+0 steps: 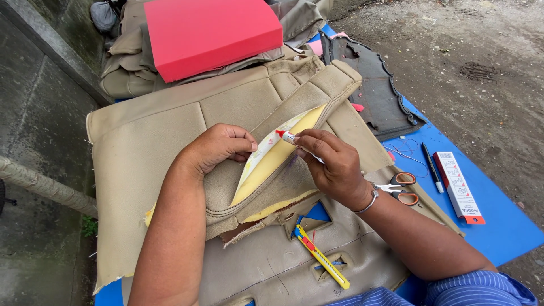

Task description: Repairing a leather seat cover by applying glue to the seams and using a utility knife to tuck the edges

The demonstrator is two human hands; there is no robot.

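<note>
A grained beige leatherette seat cover (170, 130) is pinched back at its seam by the closed left hand (218, 146), baring a yellow foam lining (272, 164), against which a small red-capped glue tube (288, 136) is gripped in the right hand (331, 161), orange-handled scissors (403, 188) lying just right.

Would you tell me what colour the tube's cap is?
Red; the tube in the right hand shows it in the head view.

Left hand (218, 147): knuckles up, fingers curled shut in a pinch.
Right hand (331, 161): fingers pinched closed, wrist bent inward.
</note>
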